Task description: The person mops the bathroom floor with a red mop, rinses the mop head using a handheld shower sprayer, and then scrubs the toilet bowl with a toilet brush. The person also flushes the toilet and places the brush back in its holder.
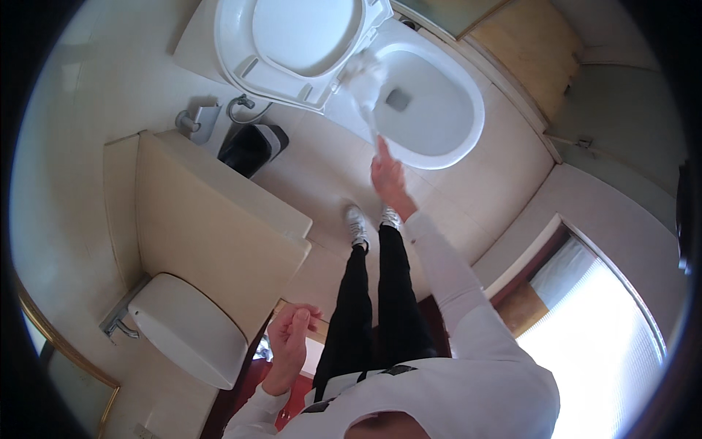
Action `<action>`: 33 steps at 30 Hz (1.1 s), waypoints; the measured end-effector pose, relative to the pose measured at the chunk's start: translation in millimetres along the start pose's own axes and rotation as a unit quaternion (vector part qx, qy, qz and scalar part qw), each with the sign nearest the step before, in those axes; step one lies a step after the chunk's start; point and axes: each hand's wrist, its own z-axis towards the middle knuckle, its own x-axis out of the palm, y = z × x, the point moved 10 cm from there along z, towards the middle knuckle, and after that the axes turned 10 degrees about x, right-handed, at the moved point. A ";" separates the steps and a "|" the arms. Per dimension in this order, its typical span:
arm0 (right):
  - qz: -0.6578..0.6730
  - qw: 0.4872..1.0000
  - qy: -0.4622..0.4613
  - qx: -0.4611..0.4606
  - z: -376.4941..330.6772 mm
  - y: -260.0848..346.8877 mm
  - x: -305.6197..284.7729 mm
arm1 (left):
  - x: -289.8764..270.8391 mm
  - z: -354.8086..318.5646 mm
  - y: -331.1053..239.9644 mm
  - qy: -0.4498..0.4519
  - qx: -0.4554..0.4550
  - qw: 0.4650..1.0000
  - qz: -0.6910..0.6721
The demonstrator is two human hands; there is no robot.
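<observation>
While our right hand (387, 175) wraps its fingers around the handle of a white brush (365, 82), index finger stretched along it, we see the blurred head over the left rim of the toilet bowl (477, 110), near the raised seat (292, 89); we cannot tell whether they touch. Our left hand (291, 338) hovers beside our black trousers (349, 307), fingers half curled, and we cannot tell whether they press together.

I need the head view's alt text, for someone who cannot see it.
A person's right hand holds a blurred white brush over an open toilet, left of which stands a black bin. The left hand is loosely curled.
</observation>
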 end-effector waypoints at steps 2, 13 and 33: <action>0.006 0.999 0.044 -0.026 -43.4 -10.4 7.9 | 11.5 2.3 5.1 0.003 0.009 1.000 -0.009; -0.272 0.961 0.050 0.014 -105.8 -197.2 -99.6 | 13.5 8.6 12.3 -0.019 0.034 0.999 -0.037; -0.078 0.988 0.049 -0.121 76.0 -93.5 -81.7 | -63.7 -148.9 71.6 -0.269 -0.024 0.955 -0.122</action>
